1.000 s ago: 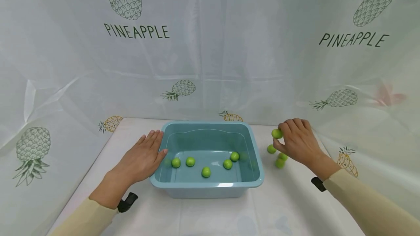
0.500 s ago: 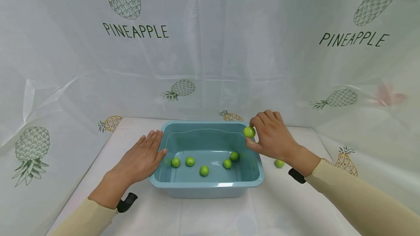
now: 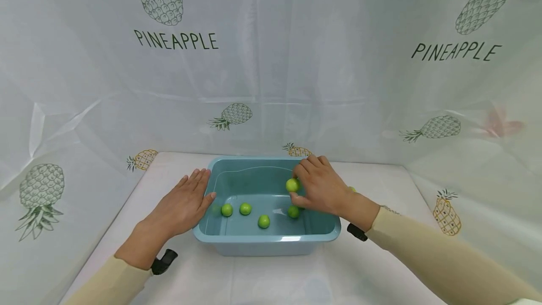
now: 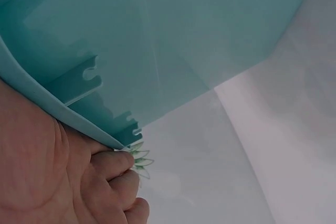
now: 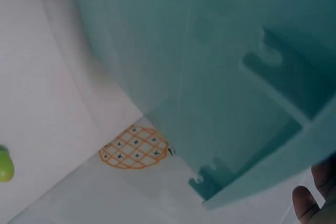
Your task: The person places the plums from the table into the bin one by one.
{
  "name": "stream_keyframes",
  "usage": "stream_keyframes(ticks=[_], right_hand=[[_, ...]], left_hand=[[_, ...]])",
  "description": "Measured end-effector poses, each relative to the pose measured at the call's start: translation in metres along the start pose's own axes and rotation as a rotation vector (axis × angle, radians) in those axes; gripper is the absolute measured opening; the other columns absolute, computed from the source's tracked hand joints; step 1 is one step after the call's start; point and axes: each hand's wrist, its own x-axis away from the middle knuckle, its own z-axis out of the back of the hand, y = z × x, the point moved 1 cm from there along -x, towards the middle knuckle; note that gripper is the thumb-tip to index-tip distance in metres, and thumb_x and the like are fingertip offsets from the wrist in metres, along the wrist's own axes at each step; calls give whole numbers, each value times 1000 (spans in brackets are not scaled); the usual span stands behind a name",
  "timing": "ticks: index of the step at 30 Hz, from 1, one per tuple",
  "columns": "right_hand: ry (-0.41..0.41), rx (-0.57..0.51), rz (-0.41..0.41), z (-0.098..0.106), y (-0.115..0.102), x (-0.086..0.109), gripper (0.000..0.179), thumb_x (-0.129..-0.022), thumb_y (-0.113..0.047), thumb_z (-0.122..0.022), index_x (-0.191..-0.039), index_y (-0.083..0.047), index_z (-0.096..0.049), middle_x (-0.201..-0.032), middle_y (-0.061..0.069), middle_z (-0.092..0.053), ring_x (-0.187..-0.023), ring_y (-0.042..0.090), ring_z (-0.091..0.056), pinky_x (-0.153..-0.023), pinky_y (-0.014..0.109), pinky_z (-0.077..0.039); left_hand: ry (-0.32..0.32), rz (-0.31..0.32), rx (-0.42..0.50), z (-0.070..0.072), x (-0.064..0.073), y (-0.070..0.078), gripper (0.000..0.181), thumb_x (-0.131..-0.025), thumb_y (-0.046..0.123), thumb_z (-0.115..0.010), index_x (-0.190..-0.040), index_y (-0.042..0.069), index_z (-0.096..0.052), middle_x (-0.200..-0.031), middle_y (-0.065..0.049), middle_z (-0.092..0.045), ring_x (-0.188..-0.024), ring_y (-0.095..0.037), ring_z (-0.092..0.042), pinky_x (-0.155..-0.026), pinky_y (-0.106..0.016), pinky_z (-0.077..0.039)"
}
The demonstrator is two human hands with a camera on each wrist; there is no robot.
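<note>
In the head view, my right hand (image 3: 323,187) pinches a small green lime (image 3: 292,185) between thumb and fingers, above the inside of a blue-green plastic basin (image 3: 267,238). Several more limes (image 3: 264,221) lie on the basin floor, one of them mostly covered by the right hand. My left hand (image 3: 182,206) rests along the basin's left rim, fingers straight and close together. The left wrist view shows that palm against the rim (image 4: 63,111). At the right wrist view's lower right corner only some fingertips (image 5: 304,203) appear; the held lime is out of sight there.
Right of the basin, a lime (image 3: 352,189) peeks out from behind the right wrist; the right wrist view also has a lime (image 5: 5,166) on the white-covered table. A pineapple-print sheet (image 3: 271,60) hangs behind the table (image 3: 178,276).
My right hand has carried the lime leftward from beside the basin, across its right rim, and a little down over the inside. The left hand has stayed in place.
</note>
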Motion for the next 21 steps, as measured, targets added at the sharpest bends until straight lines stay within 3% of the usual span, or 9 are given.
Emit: stream_keyframes(ticks=[10, 15, 21], right_hand=[[-84, -34, -23, -19, -4, -2, 31, -90, -40, -70, -103, -12, -68, -94, -1, -62, -93, 21, -51, -82, 38, -42], [-92, -47, -13, -23, -7, -3, 31, -91, -41, -71, -103, -13, -68, -96, 0, -63, -93, 22, -52, -86, 42, -45], [-88, -34, 0, -27, -9, -4, 31, -93, -42, -72, -103, -13, -69, -94, 0, -62, -90, 20, -51, -79, 37, -40]], left_hand=[[-23, 11, 10, 0, 0, -1, 70, -113, 36, -46, -162, -10, -28, -168, -28, -31, -158, -47, -25, -128, -63, -24], [-15, 6, 15, 0, -1, 0, 69, -113, 36, -46, -162, -10, -28, -168, -29, -32, -158, -48, -27, -128, -63, -25], [-16, 10, 17, 0, -1, 1, 69, -113, 35, -47, -162, -10, -29, -168, -28, -33, -158, -47, -27, -128, -63, -25]])
